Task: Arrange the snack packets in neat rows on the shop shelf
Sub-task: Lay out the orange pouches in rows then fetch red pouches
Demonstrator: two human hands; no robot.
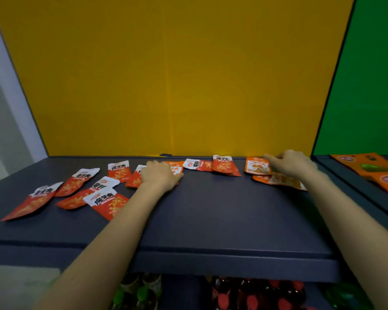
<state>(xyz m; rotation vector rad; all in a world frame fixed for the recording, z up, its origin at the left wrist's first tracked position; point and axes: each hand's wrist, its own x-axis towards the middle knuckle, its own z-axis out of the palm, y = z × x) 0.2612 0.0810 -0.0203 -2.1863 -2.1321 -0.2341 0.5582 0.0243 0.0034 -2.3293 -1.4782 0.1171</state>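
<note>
Several red-and-white snack packets (76, 193) lie scattered on the left of the dark grey shelf (222, 215). Two more red packets (225, 167) sit along the back edge. My left hand (160, 175) lies palm down on an orange packet (174, 166) and partly covers a red one (133, 179). My right hand (289, 163) has its fingers curled, index finger touching the top edge of an orange-and-white packet (257, 166). A second orange packet (280, 180) lies under that wrist.
A yellow back panel (173, 74) closes the shelf behind. To the right, past a divider, a green panel (367, 74) backs another shelf with larger orange packets (372, 168). Bottles and dark red goods (255, 294) stand on the shelf below.
</note>
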